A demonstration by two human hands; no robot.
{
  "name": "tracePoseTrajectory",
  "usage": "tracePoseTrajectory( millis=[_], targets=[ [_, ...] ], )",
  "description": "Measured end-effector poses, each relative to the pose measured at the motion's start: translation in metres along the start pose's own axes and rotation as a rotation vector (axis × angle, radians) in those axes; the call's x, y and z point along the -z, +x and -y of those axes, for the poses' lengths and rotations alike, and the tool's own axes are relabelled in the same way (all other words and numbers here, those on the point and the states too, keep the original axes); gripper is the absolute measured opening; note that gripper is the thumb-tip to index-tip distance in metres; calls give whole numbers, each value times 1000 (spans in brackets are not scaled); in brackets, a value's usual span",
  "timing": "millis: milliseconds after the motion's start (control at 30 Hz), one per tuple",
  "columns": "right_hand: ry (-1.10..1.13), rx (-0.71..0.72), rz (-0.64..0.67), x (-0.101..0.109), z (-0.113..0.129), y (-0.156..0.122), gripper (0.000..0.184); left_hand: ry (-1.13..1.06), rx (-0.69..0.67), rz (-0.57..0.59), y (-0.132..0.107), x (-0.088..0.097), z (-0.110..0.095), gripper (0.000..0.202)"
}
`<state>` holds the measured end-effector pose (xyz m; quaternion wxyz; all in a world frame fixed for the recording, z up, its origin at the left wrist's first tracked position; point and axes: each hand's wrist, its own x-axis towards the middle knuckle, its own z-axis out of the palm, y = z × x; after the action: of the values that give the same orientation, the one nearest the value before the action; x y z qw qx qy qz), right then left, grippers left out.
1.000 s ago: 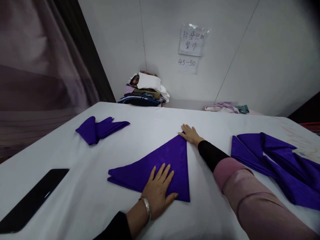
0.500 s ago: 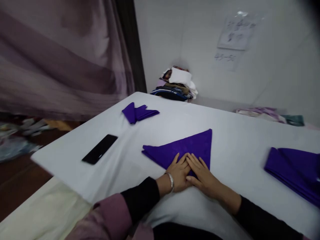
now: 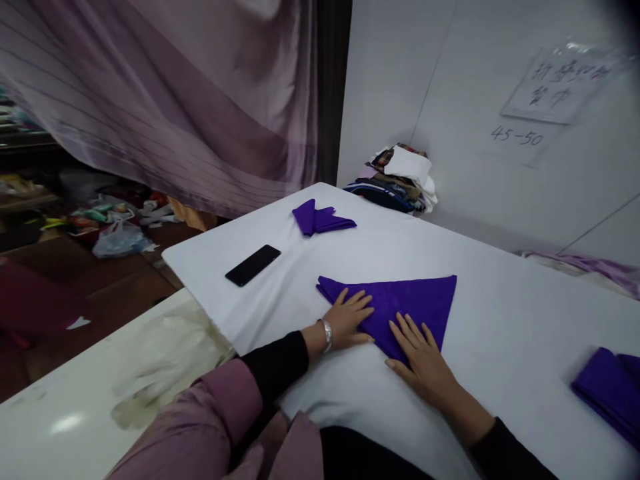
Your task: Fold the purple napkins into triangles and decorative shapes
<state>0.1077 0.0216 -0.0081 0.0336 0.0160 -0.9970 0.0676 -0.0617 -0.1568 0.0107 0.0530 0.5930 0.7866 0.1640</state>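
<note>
A purple cloth napkin [image 3: 400,300], folded into a triangle, lies flat on the white-covered table [image 3: 500,320]. My left hand [image 3: 347,321] rests on its left part with the fingers spread, a silver bracelet at the wrist. Over the lower right part of the napkin, my right hand [image 3: 423,360] lies flat, fingers stretched out. Both hands press on the cloth and grasp nothing. Farther back on the table sits a smaller folded purple napkin [image 3: 323,219] with pointed ends.
A black phone [image 3: 253,265] lies on the left of the table. More folded purple cloth [image 3: 613,393] is at the right edge. Stacked clothes [image 3: 395,177] stand behind the far corner, and a curtain [image 3: 240,100] hangs at the left. A written sign [image 3: 555,90] is on the wall.
My hands were together at the middle of the napkin and are now apart, the left toward its left end, the right toward its right. The camera has turned left.
</note>
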Motion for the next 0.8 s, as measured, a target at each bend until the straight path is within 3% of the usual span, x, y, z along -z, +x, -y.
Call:
tracePoseTrajectory(
  millis=[200, 333, 600, 800],
  targets=[
    [3, -15, 20, 3, 1, 1, 70, 47, 154, -148, -26, 19, 37, 34],
    [33, -23, 29, 5, 1, 1, 69, 33, 202, -224, -27, 21, 41, 29],
    [136, -23, 28, 11, -1, 1, 65, 12, 313, -272, -24, 21, 44, 42],
    [191, -34, 26, 13, 0, 1, 62, 40, 342, -312, -23, 18, 48, 30]
  ],
)
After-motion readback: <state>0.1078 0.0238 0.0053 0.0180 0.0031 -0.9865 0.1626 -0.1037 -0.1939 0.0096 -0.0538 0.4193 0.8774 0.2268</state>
